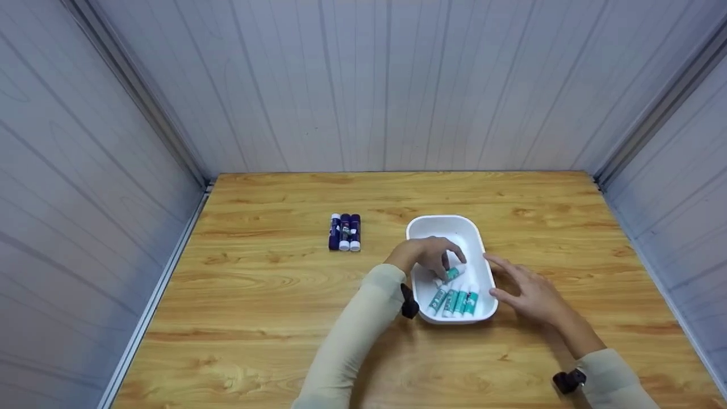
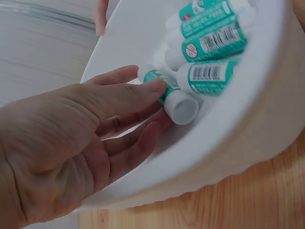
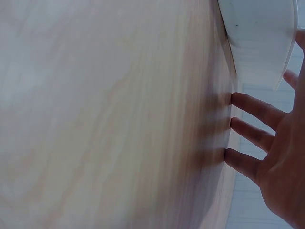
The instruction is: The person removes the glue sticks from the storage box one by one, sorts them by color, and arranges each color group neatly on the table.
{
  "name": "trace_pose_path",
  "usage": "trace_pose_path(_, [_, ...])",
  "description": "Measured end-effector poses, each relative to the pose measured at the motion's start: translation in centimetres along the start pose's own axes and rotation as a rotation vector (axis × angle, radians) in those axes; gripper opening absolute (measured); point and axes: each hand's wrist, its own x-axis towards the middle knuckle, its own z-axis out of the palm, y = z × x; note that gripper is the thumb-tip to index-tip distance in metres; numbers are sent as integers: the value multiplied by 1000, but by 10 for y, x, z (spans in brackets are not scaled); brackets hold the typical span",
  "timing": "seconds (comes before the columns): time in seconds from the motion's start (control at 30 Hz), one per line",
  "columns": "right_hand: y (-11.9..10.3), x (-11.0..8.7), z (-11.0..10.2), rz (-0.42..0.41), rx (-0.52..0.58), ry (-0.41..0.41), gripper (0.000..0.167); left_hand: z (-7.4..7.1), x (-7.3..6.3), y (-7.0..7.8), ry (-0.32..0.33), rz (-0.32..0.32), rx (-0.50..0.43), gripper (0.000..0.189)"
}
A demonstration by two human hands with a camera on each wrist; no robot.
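Note:
A white plastic tub [image 1: 480, 250] holds several green glue sticks with white caps. My left hand [image 1: 434, 253] reaches inside and pinches one green glue stick [image 2: 160, 85] between thumb and fingers. Beside it in the tub lie the other green glue sticks [image 1: 451, 300], side by side near the front end. At the tub's right side, my right hand [image 1: 531, 291] touches the rim with thumb and index finger, its fingers spread. Three of its fingertips [image 3: 234, 98] reach down to the tabletop in the right wrist view.
Left of the tub, three dark purple glue sticks [image 1: 345, 232] lie side by side on the wooden table [image 1: 255, 318]. One has its white end facing the back, the other two facing the front. Pale panel walls [image 1: 363, 85] enclose the table at the back and both sides.

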Motion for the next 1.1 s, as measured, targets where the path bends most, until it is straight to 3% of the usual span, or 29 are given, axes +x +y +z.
trace_pose_path(0.13, [-1,0,-1,-4,1,3,71,-2,1,1,-55,-19,-42,69])
trace_pose_path(0.3, [-3,1,-2,-10,3,5,71,-4,1,3,-120,-39,4,82])
trace_pose_path(0.57, [-1,3,-2,0,-5,-7,71,-2,0,7,-122,-66,47,88])
trace_pose_path(0.73, [1,4,0,-20,2,8,71,-1,-1,5,-101,-36,81,87])
trace_pose_path(1.1, [1,0,1,-4,12,-3,72,4,-1,5,-57,-56,55,83])
